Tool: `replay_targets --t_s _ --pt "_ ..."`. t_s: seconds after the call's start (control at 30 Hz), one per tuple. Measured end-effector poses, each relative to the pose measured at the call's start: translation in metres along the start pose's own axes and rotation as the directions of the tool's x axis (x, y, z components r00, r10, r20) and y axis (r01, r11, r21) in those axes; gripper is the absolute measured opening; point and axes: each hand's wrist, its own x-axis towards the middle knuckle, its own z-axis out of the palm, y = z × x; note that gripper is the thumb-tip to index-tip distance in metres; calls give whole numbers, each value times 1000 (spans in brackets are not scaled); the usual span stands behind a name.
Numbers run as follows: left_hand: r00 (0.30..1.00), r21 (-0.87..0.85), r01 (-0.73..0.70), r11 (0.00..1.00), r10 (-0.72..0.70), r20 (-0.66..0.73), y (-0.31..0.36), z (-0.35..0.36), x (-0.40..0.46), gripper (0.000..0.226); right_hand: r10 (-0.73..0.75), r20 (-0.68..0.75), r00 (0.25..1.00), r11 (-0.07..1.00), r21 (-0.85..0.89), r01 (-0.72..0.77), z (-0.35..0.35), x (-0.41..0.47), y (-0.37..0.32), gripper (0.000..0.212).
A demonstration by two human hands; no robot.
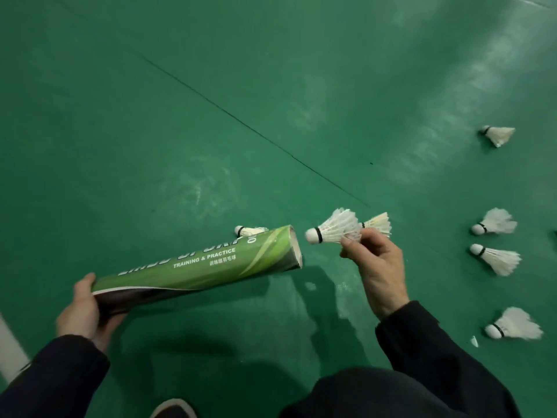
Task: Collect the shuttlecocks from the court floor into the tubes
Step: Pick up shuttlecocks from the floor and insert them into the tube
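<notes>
Shuttlecocks (331, 229), two nested cork-first, are in our right hand (376, 267), whose fingers (351, 245) pinch the feather skirts. The leading cork points away from those fingers toward the open mouth of the tube (196, 267), just beside it and not yet inside. The long axis of the pair lies roughly in line with the tube's axis, which we judge favourable for a straight push in.

Our left hand (81, 312) is clenched around the tube's closed end, holding it tilted with the mouth raised toward the right hand. The right hand is the nearer one to the mouth.

Legible print on the tube reads "TRAINING & PRACTICE"; a larger word above is partly turned away, and the small characters below cannot be made out.

Beyond the right fingers, four loose shuttlecocks (494, 259) lie on the court floor (180, 116). Another one (250, 230) lies behind the tube.
</notes>
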Motion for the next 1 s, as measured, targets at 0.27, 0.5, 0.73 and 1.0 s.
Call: replay_targets --t_s 0.27,0.5,0.73,1.0 --pt "1000 21 8 1000 -8 22 -7 11 -7 66 139 505 852 878 -461 130 16 -19 -1 28" --pt "999 3 -21 1000 21 43 -9 11 20 106 524 657 542 836 -518 -181 17 -22 -16 36" --pt "997 37 -66 997 64 41 -13 33 -5 39 245 365 898 945 -296 -138 21 -24 5 21" --pt "989 86 -143 986 139 57 -7 36 1 29 400 491 774 895 -390 -215 9 -18 12 16"
